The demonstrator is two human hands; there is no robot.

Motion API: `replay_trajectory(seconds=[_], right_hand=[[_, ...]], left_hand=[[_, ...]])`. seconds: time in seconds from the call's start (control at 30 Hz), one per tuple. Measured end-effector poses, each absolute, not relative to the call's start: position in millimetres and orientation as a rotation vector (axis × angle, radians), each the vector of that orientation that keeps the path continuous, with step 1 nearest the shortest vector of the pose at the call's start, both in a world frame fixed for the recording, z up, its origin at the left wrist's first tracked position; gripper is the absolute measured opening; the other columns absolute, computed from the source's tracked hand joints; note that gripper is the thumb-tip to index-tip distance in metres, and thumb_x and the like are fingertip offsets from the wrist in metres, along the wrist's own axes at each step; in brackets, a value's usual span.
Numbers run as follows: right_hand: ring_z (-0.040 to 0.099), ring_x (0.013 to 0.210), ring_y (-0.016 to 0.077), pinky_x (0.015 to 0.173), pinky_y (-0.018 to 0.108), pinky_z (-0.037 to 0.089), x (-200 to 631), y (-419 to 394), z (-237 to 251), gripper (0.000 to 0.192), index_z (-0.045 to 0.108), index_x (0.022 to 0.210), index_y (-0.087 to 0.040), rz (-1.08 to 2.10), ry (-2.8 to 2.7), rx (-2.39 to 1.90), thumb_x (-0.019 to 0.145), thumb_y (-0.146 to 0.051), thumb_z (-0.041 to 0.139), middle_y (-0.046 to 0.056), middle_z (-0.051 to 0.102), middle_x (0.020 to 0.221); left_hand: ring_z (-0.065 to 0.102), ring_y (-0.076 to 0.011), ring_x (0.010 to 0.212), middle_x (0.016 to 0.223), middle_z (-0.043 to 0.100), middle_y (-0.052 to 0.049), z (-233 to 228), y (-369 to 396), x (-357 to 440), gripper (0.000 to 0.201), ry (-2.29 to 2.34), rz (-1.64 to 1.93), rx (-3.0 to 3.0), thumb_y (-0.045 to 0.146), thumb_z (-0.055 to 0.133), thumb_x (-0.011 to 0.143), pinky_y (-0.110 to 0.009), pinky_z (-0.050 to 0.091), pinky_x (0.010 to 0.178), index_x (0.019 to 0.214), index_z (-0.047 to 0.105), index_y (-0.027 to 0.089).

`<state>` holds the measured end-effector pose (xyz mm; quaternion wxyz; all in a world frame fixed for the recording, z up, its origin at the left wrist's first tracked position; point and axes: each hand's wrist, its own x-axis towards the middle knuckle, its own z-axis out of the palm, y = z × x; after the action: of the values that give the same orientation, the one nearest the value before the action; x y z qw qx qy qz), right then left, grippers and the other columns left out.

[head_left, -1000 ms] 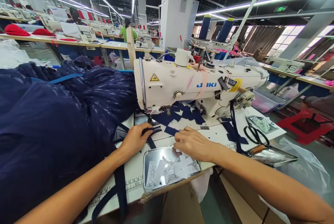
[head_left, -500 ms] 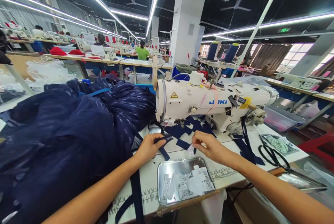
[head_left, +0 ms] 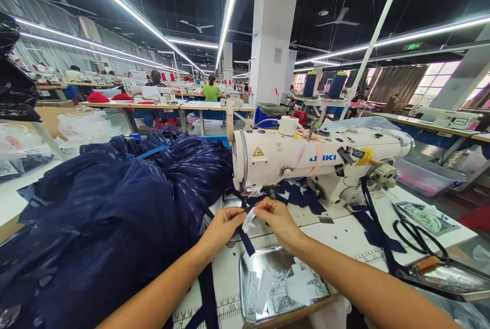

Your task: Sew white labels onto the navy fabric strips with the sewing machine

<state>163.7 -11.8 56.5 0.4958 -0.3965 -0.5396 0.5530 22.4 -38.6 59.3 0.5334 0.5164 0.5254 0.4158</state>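
My left hand pinches a navy fabric strap just in front of the needle of a white Juki sewing machine. My right hand holds a small white label against that strap, and the two hands almost touch. A large heap of navy fabric lies to the left of my left arm. A metal tray with several white labels sits near the table's front edge, under my right forearm.
Black scissors and a second metal tray lie at the right. Navy fabric pieces lie under the machine arm. Two blue thread cones stand behind it. Other people sit at sewing tables far back.
My right hand left the tray with a white label and brought it left to the strap at the needle. My left hand stayed on the strap. The camera tilted up.
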Motion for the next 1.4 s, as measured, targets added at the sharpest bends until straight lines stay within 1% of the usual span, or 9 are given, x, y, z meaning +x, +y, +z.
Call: replay_trajectory(seconds=[0.23,0.6,0.77,0.87,0.93,1.0,1.13,1.2,1.4], right_hand=[[0.045,0.06,0.0127,0.062,0.027,0.037,158,-11,49,0.016,0.052,0.054,-0.019,1.253,-1.323,-0.986,0.055,-0.031,0.062,-0.002,0.052,0.058],[0.045,0.059,0.0117,0.062,0.027,0.037,157,-20,51,0.018,0.05,0.056,-0.019,1.313,-1.321,-1.027,0.057,-0.032,0.062,-0.004,0.051,0.058],[0.051,0.065,0.0126,0.066,0.028,0.039,181,-8,49,0.015,0.052,0.069,-0.018,1.27,-1.57,-0.989,0.065,-0.031,0.058,-0.003,0.053,0.066],[0.052,0.071,0.0144,0.068,0.029,0.04,213,4,48,0.01,0.051,0.074,-0.018,0.943,-1.879,-1.102,0.069,-0.025,0.057,0.0,0.056,0.072],[0.052,0.073,0.0159,0.067,0.03,0.039,229,7,48,0.01,0.052,0.074,-0.018,0.613,-2.143,-1.196,0.07,-0.023,0.058,0.001,0.056,0.076],[0.053,0.076,0.0185,0.068,0.031,0.038,237,5,48,0.013,0.053,0.078,-0.017,0.319,-2.376,-1.254,0.071,-0.025,0.06,0.003,0.057,0.08],[0.054,0.081,0.0234,0.073,0.035,0.037,233,-3,47,0.013,0.057,0.083,-0.014,-0.124,-2.667,-1.264,0.074,-0.023,0.058,0.009,0.059,0.084],[0.055,0.078,0.0228,0.074,0.035,0.036,232,-4,47,0.006,0.059,0.078,-0.013,-0.267,-2.768,-1.203,0.075,-0.014,0.054,0.011,0.06,0.081],[0.053,0.07,0.0171,0.078,0.033,0.033,225,5,53,0.02,0.058,0.074,-0.013,-0.338,-2.746,-0.992,0.076,-0.001,0.042,0.007,0.06,0.074]], left_hand=[[0.032,-0.0043,0.038,0.047,0.041,0.007,65,-41,30,0.035,1.287,1.079,1.224,0.045,0.069,0.05,-0.018,0.023,0.034,0.066,0.059,0.015],[0.028,-0.0036,0.035,0.043,0.038,0.009,61,-43,29,0.032,1.285,1.058,1.132,0.044,0.068,0.053,-0.018,0.018,0.035,0.063,0.056,0.016],[0.032,-0.0052,0.04,0.048,0.042,0.007,60,-44,25,0.035,1.256,1.0,1.169,0.046,0.067,0.054,-0.019,0.021,0.039,0.067,0.058,0.015],[0.038,-0.0081,0.043,0.051,0.046,0.004,60,-42,19,0.027,1.343,0.946,1.436,0.043,0.06,0.063,-0.021,0.028,0.042,0.065,0.058,0.015],[0.044,-0.0107,0.049,0.057,0.051,0.001,61,-38,15,0.018,1.458,0.956,1.895,0.031,0.052,0.071,-0.023,0.033,0.049,0.063,0.058,0.016],[0.048,-0.0131,0.057,0.064,0.055,-0.002,61,-32,15,0.019,1.501,0.942,2.503,0.016,0.044,0.076,-0.026,0.035,0.055,0.063,0.059,0.015],[0.048,-0.0156,0.056,0.065,0.056,-0.006,57,-17,19,0.023,1.208,0.581,3.383,0.003,0.04,0.076,-0.029,0.033,0.054,0.065,0.058,0.013],[0.048,-0.0161,0.056,0.063,0.056,-0.006,52,-13,20,0.02,1.147,0.423,3.479,0.004,0.043,0.076,-0.03,0.032,0.053,0.064,0.056,0.013],[0.049,-0.0174,0.059,0.061,0.058,-0.005,42,-21,16,0.012,1.112,0.166,3.601,0.009,0.05,0.077,-0.031,0.031,0.057,0.069,0.058,0.011]])
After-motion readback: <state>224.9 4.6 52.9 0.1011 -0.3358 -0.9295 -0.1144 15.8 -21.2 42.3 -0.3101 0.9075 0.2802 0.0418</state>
